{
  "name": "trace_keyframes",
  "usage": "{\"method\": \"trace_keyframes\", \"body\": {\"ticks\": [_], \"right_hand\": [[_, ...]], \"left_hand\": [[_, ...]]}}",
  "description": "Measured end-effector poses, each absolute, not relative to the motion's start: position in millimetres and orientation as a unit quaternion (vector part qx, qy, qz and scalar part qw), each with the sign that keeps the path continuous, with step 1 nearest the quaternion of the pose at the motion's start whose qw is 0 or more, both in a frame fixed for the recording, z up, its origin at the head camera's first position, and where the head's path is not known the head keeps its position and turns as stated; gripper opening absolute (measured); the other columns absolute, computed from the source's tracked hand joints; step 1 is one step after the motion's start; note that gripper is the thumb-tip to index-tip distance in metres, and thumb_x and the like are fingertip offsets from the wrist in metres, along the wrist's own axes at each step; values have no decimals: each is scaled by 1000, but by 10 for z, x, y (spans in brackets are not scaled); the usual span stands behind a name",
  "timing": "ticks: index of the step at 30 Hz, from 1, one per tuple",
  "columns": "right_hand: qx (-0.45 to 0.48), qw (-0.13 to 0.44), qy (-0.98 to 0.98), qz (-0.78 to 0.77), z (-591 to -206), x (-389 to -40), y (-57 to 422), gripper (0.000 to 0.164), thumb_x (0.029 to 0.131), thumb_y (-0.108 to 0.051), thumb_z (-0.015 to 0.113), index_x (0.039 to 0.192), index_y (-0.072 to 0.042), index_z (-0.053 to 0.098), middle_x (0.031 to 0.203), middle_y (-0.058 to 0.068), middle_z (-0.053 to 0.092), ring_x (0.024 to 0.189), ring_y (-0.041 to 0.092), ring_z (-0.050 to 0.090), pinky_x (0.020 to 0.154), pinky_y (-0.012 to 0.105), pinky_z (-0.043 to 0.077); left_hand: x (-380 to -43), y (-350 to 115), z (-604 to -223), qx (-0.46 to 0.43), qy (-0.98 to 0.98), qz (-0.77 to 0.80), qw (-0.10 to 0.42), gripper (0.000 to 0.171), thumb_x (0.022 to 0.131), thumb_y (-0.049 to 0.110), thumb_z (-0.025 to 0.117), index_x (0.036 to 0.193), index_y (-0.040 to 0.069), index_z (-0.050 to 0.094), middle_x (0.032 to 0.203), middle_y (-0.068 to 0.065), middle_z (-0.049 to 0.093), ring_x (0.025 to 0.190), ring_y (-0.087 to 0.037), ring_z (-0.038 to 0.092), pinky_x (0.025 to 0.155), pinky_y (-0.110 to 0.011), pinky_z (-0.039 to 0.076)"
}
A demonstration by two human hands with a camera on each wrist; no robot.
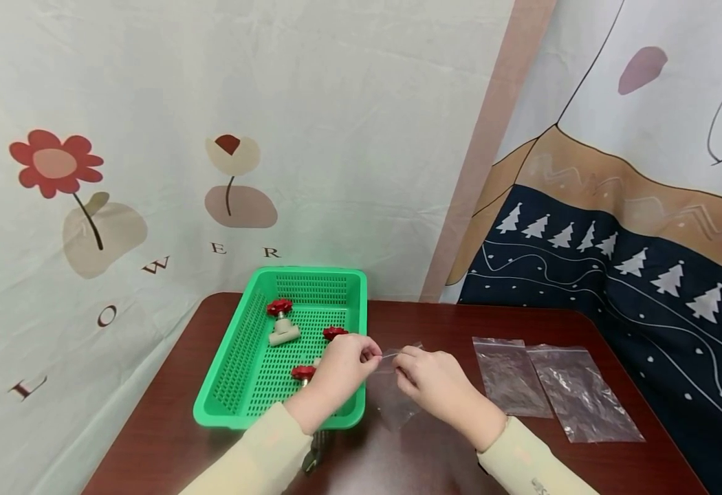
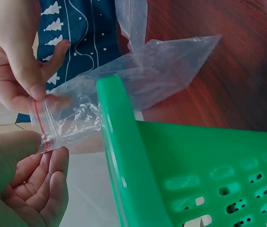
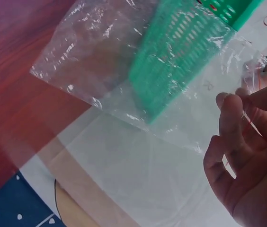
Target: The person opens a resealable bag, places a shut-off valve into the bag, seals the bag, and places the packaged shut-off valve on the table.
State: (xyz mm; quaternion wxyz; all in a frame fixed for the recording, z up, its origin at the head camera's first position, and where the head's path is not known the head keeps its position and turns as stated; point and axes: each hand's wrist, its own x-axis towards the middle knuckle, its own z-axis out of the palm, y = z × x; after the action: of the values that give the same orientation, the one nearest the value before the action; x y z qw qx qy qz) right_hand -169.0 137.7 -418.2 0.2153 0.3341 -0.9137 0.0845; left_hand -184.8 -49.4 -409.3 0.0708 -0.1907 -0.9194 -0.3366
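Observation:
A clear zip-lock bag with a red line along its top hangs between my two hands, over the table beside the basket. My left hand pinches one end of its zip edge between thumb and fingers. At the other end, my right hand pinches the same edge. The bag looks flat, with no object seen inside. In the green basket lie several valves with red handwheels; a whitish one is plain at the back. The left forearm partly hides another red handwheel.
Two more clear zip-lock bags, a left one and a right one, lie flat on the right of the dark red-brown table. Below the basket's front edge is a small dark object, partly behind the left sleeve. A printed cloth hangs behind.

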Motion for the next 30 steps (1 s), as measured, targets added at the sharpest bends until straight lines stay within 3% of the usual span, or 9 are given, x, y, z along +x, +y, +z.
{"method": "trace_keyframes", "body": {"ticks": [7,12,21,30], "right_hand": [[354,206,-906,110,-4153,-1679,1397,7,78,-18,64,78,-25,65,70,-15,50,48,-1,33,44,14,30],[406,246,-875,96,-4160,-1677,1427,7,77,-18,66,78,-24,67,84,-11,54,49,-1,39,47,15,35],[424,296,-851,86,-4156,-1683,1450,9,77,-15,70,85,-19,69,87,-8,59,58,6,54,54,22,44],[437,305,-840,99,-4169,-1661,1505,11,72,-11,64,75,-22,63,79,-12,54,52,2,44,49,18,36]], "left_hand": [[-1884,-513,-4083,-180,-918,-351,43,5,82,13,71,77,14,71,66,9,61,61,-3,52,55,-16,45],[-1914,-552,-4050,-158,-911,-381,10,7,79,11,70,73,13,69,61,7,59,58,-5,52,54,-19,46],[-1940,-584,-4046,-157,-908,-389,6,7,81,13,70,75,13,71,63,6,62,59,-6,53,53,-20,46],[-1958,-632,-4032,-136,-910,-392,19,5,83,14,71,78,13,71,70,4,63,64,-8,54,56,-21,47]]}}
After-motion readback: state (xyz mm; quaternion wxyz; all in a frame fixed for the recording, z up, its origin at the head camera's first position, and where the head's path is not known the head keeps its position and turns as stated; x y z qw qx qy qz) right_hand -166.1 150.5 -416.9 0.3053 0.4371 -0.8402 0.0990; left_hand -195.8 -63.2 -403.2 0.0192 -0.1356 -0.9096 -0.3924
